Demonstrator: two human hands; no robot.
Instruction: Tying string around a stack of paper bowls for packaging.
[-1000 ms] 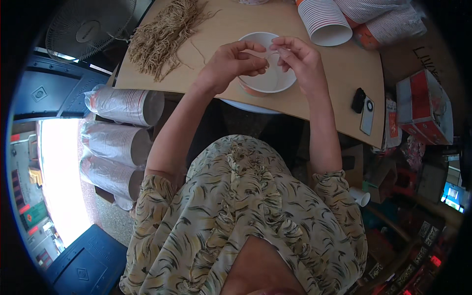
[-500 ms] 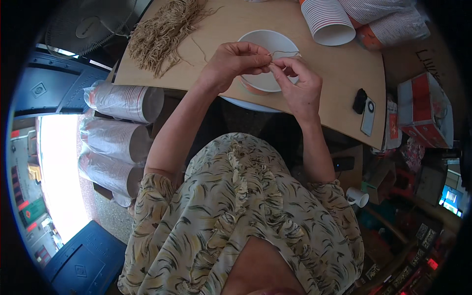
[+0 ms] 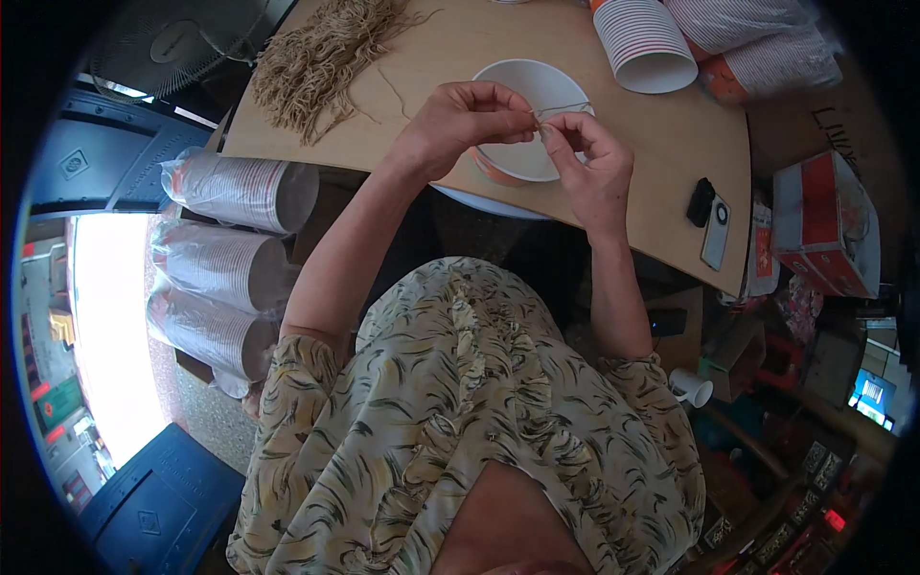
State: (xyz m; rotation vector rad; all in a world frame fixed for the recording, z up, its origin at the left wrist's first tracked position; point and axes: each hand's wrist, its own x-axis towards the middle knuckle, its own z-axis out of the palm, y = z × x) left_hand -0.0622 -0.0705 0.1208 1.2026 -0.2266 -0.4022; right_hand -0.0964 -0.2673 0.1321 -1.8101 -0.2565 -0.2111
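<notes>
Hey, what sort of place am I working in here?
Probably a small workshop or storeroom; I can't be certain which. Plastic-wrapped stacks of paper tubs lie beside the wood-topped table, a heap of tan cord sits on it, and a red-and-white carton is at its right.

A cream, dark-streaked blouse [image 3: 374,431] has a ruffled front [image 3: 467,350] and short sleeves [image 3: 297,393].

Dark lettering [image 3: 836,142]: brown carton [image 3: 791,134] | diamond emblems [image 3: 149,522]: 2 blue panels [image 3: 177,484]

Strand [image 3: 566,106] partly lost between left grip [image 3: 467,122] and right grip [image 3: 592,165]; white tub [image 3: 559,84] partly covered; tub stack [image 3: 640,40] cropped by top edge.
</notes>
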